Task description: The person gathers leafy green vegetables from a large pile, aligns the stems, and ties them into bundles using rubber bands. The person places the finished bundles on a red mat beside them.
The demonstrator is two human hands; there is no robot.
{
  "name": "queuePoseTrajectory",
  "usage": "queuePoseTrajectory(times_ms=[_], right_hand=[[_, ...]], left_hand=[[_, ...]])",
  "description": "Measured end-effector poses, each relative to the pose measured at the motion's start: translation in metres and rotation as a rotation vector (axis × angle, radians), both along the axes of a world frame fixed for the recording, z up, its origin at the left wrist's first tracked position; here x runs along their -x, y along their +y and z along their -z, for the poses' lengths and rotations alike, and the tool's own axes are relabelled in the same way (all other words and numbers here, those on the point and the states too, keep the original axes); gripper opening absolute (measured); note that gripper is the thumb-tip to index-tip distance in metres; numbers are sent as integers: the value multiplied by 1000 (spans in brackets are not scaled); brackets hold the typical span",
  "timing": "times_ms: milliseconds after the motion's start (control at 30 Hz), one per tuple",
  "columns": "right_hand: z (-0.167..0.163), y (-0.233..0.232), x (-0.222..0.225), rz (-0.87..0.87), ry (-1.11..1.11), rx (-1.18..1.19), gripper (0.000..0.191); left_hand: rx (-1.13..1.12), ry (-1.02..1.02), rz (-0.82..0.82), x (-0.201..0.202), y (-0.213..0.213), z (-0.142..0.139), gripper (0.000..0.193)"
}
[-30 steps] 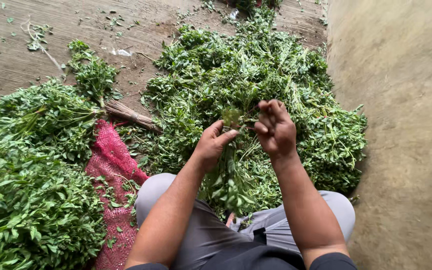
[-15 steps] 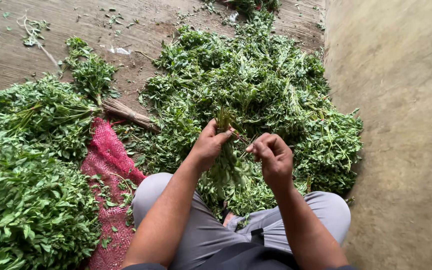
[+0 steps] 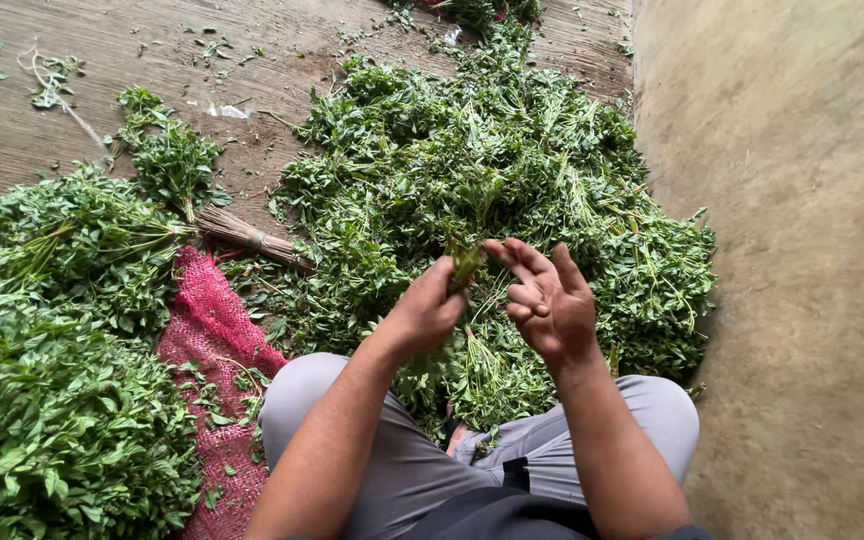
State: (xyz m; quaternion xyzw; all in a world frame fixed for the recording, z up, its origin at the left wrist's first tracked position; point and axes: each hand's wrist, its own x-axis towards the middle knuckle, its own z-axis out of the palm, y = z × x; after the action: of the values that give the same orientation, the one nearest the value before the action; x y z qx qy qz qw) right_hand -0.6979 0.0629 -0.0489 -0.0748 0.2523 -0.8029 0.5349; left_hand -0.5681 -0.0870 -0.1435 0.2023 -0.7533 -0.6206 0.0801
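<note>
My left hand point(image 3: 424, 312) grips a small bundle of green leafy stems point(image 3: 464, 262), its leafy end hanging down between my knees. My right hand point(image 3: 544, 300) is raised just right of the bundle, palm toward me, fingers loosely curled and touching the stem ends. Both hands are above a large loose heap of leafy greens point(image 3: 472, 170) spread on the floor in front of me. I sit with grey-trousered legs point(image 3: 652, 420) apart.
Piles of bundled greens point(image 3: 52, 380) lie at the left, partly on a red mesh sack point(image 3: 214, 340). A tied bundle with brown stalk ends point(image 3: 247, 238) lies between the heaps. A plain wall point(image 3: 802, 250) runs along the right. Scattered leaves dot the wooden floor point(image 3: 102, 60).
My right hand dropped close to the left half a second ago and has since lifted and spread its fingers beside the bundle. My left hand has kept its hold on the stems.
</note>
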Motion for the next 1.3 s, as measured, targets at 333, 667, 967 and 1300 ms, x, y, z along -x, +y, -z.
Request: queuePoseTrajectory(times_ms=[333, 667, 967, 1300], right_hand=[[31, 19, -42, -351, 1644, -285, 45], [56, 31, 4, 121, 118, -85, 31], [51, 17, -41, -112, 1735, -308, 19], [78, 16, 24, 84, 122, -291, 29]], left_hand=[[-103, 68, 53, -5, -16, 9, 20], [4, 396, 187, -8, -1, -29, 17], [210, 28, -128, -2, 0, -2, 17], [443, 472, 77, -4, 4, -5, 39]])
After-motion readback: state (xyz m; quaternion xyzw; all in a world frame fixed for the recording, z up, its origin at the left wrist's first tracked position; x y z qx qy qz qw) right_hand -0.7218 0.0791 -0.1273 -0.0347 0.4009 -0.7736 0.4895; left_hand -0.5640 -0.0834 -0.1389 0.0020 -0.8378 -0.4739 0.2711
